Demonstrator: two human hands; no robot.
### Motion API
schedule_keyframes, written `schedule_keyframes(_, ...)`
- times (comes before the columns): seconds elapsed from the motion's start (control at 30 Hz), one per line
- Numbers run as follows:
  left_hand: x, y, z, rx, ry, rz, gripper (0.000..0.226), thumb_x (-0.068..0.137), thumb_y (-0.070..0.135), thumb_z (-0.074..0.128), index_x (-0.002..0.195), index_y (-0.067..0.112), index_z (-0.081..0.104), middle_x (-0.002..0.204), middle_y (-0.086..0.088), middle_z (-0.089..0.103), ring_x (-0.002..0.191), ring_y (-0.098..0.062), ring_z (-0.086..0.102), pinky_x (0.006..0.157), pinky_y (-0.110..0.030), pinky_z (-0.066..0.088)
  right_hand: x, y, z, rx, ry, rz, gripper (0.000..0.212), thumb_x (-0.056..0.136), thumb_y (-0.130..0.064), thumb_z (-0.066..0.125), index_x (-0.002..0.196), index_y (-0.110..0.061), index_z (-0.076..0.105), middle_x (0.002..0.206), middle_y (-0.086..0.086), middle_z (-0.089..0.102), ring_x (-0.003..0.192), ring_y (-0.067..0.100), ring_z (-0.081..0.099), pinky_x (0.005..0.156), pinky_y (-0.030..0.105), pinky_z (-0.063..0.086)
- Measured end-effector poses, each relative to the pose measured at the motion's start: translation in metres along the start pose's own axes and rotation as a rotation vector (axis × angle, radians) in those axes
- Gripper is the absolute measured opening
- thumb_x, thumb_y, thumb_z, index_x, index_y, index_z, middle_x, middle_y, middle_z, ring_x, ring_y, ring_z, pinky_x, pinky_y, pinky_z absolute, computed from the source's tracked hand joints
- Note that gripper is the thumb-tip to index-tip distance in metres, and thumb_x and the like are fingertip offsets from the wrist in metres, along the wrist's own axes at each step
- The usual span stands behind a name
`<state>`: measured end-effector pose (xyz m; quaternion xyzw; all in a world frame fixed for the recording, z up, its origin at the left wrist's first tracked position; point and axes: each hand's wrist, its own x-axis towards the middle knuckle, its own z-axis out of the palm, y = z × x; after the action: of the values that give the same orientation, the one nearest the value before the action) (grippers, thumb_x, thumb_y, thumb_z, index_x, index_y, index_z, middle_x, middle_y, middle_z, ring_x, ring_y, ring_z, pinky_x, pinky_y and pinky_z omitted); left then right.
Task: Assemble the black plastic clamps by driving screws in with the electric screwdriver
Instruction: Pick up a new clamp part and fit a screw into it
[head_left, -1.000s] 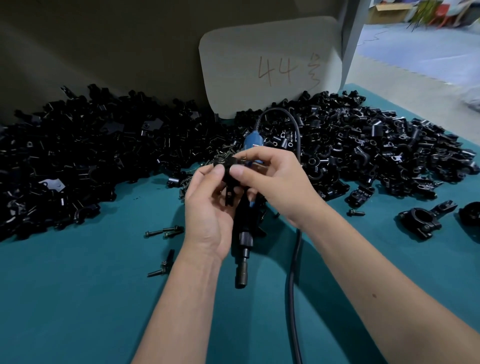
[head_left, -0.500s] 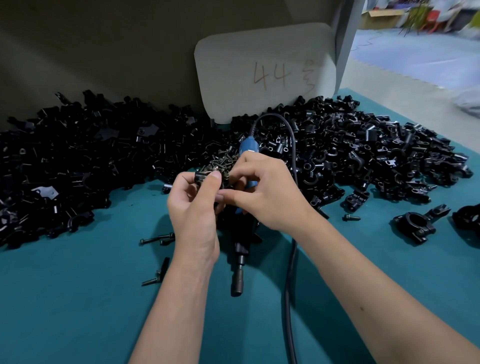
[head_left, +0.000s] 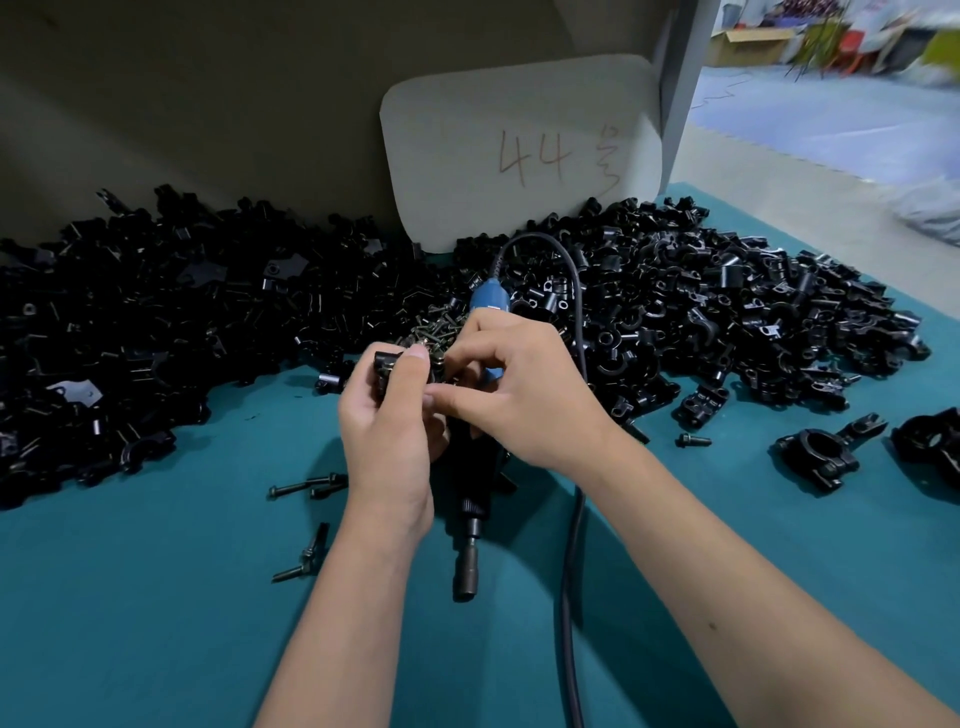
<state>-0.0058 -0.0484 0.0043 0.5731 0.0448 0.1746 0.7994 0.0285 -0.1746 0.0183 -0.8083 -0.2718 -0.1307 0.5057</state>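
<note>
At the centre of the frame the left hand (head_left: 387, 431) grips a small black clamp (head_left: 387, 364), its fingers curled round the part and the thumb pressed on top. The right hand (head_left: 519, 395) meets it from the right, forefinger and thumb pinched together at the clamp's near side; what they pinch is too small to tell, though it may be a screw.

Under both hands the electric screwdriver (head_left: 467, 540) lies on the teal table (head_left: 156, 623), tip pointing to the lower edge of the frame, its blue end (head_left: 488, 299) showing above the right hand. Its black cable (head_left: 571, 597) arcs over the parts and runs down to the bottom edge.

No box or tray holds the parts: a heap of black clamp pieces (head_left: 156, 332) fills the left and another heap (head_left: 727, 312) the right, straight on the table. A small cluster of screws (head_left: 434, 330) lies just above the hands. Loose screws (head_left: 306, 486) lie left of the left wrist, and one (head_left: 693, 440) right of the right hand. An assembled clamp (head_left: 821, 449) sits at the right edge. A pale card (head_left: 519, 145) marked 44 leans against the back wall.
</note>
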Motion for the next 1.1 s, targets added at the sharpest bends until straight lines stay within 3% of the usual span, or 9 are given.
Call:
schedule_keyframes(0.17, 0.0, 0.0, 0.002, -0.048, 0.045, -0.066, 0.038, 0.101, 0.013, 0.057, 0.067, 0.025, 0.047, 0.061, 0.006, 0.042, 0.047, -0.006, 0.035, 0.039, -0.018, 0.031, 0.0, -0.002, -0.002, -0.073, -0.005, -0.039, 0.029, 0.077, -0.029, 0.092, 0.075, -0.005, 0.075, 0.077, 0.007, 0.058, 0.071, 0.022, 0.055, 0.067, 0.039, 0.048)
schedule_keyframes(0.33, -0.002, 0.0, 0.003, -0.073, 0.077, -0.138, 0.024, 0.1, 0.018, 0.06, 0.077, 0.022, 0.052, 0.058, 0.01, 0.049, 0.041, -0.003, 0.039, 0.037, -0.016, 0.032, 0.001, -0.003, -0.003, -0.064, -0.006, -0.042, 0.03, 0.076, -0.028, 0.093, 0.071, -0.006, 0.074, 0.075, 0.006, 0.058, 0.067, 0.021, 0.053, 0.062, 0.038, 0.047)
schedule_keyframes(0.47, -0.002, 0.0, 0.003, -0.061, 0.092, -0.163, 0.018, 0.097, 0.029, 0.066, 0.088, 0.02, 0.053, 0.052, 0.015, 0.051, 0.038, -0.002, 0.041, 0.036, -0.015, 0.032, 0.001, -0.006, -0.002, -0.046, -0.035, -0.006, 0.034, 0.077, -0.027, 0.092, 0.067, -0.003, 0.07, 0.075, 0.011, 0.057, 0.07, 0.026, 0.053, 0.066, 0.043, 0.046)
schedule_keyframes(0.63, -0.003, 0.001, 0.004, -0.042, 0.099, -0.159, 0.023, 0.099, 0.027, 0.066, 0.082, 0.019, 0.052, 0.051, 0.011, 0.048, 0.042, -0.006, 0.04, 0.038, -0.019, 0.033, 0.003, -0.009, -0.01, -0.087, -0.113, 0.038, 0.03, 0.078, -0.035, 0.091, 0.074, -0.009, 0.075, 0.079, 0.003, 0.062, 0.073, 0.02, 0.059, 0.073, 0.042, 0.051)
schedule_keyframes(0.7, -0.001, 0.0, 0.003, -0.06, 0.075, -0.168, 0.027, 0.1, 0.023, 0.061, 0.078, 0.019, 0.046, 0.052, 0.009, 0.041, 0.041, -0.006, 0.035, 0.037, -0.019, 0.029, 0.0, -0.01, -0.009, -0.08, -0.033, 0.038, 0.032, 0.081, -0.042, 0.087, 0.072, -0.014, 0.074, 0.074, -0.001, 0.063, 0.07, 0.015, 0.059, 0.07, 0.037, 0.051)
schedule_keyframes(0.77, 0.002, -0.001, 0.0, -0.073, 0.076, -0.186, 0.029, 0.1, 0.022, 0.058, 0.077, 0.021, 0.042, 0.053, 0.007, 0.035, 0.039, -0.007, 0.029, 0.035, -0.019, 0.024, -0.001, -0.008, -0.003, -0.061, 0.177, 0.057, 0.043, 0.089, -0.049, 0.077, 0.066, -0.015, 0.065, 0.064, -0.003, 0.057, 0.062, 0.013, 0.054, 0.063, 0.037, 0.047)
schedule_keyframes(0.83, 0.003, -0.003, -0.003, -0.088, 0.084, -0.196, 0.031, 0.099, 0.024, 0.059, 0.075, 0.022, 0.039, 0.053, 0.004, 0.03, 0.039, -0.008, 0.024, 0.036, -0.02, 0.019, 0.001, -0.004, 0.0, -0.213, 0.343, 0.182, 0.049, 0.092, -0.059, 0.068, 0.073, -0.015, 0.054, 0.063, -0.005, 0.054, 0.059, 0.015, 0.052, 0.057, 0.037, 0.043)
schedule_keyframes(0.93, 0.004, -0.005, -0.005, -0.075, 0.08, -0.17, 0.027, 0.087, 0.029, 0.062, 0.073, 0.022, 0.039, 0.057, 0.001, 0.025, 0.04, -0.009, 0.022, 0.039, -0.021, 0.018, -0.002, 0.001, 0.006, -0.504, 0.219, 0.497, 0.067, 0.078, -0.079, 0.066, 0.097, -0.02, 0.041, 0.077, -0.007, 0.051, 0.065, 0.018, 0.052, 0.052, 0.033, 0.035)
schedule_keyframes(1.1, 0.006, -0.011, -0.006, -0.04, 0.075, -0.181, 0.028, 0.078, 0.034, 0.063, 0.071, 0.021, 0.039, 0.061, 0.0, 0.025, 0.041, -0.011, 0.02, 0.038, -0.019, 0.018, -0.003, 0.006, 0.021, -0.439, 0.121, 0.623, 0.072, 0.073, -0.065, 0.08, 0.108, -0.017, 0.04, 0.097, 0.002, 0.06, 0.085, 0.028, 0.064, 0.068, 0.038, 0.053)
